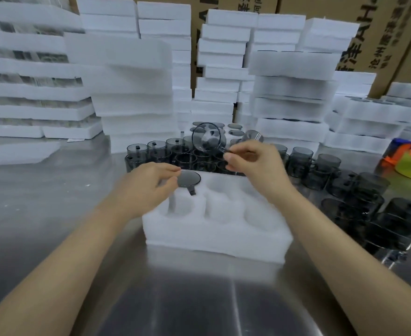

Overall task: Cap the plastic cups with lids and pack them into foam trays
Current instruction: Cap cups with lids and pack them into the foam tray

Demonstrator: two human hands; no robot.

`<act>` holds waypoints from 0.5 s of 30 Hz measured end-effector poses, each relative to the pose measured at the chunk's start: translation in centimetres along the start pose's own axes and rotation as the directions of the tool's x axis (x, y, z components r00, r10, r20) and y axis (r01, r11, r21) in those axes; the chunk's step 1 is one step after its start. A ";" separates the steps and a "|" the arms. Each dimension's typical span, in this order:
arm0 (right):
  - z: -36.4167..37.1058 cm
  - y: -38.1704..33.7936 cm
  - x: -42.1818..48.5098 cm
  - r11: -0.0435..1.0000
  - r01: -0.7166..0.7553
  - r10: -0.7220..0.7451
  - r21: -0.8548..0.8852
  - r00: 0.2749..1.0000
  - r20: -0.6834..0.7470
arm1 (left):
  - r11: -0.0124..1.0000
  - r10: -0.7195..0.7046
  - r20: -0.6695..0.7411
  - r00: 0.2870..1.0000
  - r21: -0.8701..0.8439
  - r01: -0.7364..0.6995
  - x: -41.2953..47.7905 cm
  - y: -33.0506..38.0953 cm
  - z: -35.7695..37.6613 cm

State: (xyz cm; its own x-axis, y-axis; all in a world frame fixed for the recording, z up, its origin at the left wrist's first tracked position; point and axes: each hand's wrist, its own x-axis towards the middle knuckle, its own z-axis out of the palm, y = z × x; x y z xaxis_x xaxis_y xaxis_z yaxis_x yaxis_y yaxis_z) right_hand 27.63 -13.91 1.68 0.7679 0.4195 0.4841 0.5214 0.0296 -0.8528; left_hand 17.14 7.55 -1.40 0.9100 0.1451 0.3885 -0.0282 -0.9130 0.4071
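Capping: our left hand (pixel 151 187) pinches a lid (pixel 188 179) over the far-left pocket of the tray (pixel 214 236); our right hand (pixel 250 163) grips a cup (pixel 208 139) raised beyond its far edge. Next, we judge, lid must seat squarely on cup.

A packing workshop: stacked foam trays (pixel 131 76), cardboard cartons (pixel 381 32), a steel table (pixel 199 299).
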 end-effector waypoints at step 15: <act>0.0 1.4 -0.8 0.919 0.087 -0.006 -0.383 0.978 0.208 | 0.995 0.012 -0.009 1.000 -0.099 -0.013 -0.6 0.5 -0.1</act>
State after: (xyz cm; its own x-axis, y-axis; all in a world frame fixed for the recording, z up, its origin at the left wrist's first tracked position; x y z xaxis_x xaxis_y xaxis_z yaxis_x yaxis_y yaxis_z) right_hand 27.73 -14.17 0.07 0.6706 0.5985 0.4384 0.6892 -0.2840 -0.6666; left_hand 16.49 7.04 -1.35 0.9057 0.1376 0.4009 -0.0808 -0.8724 0.4820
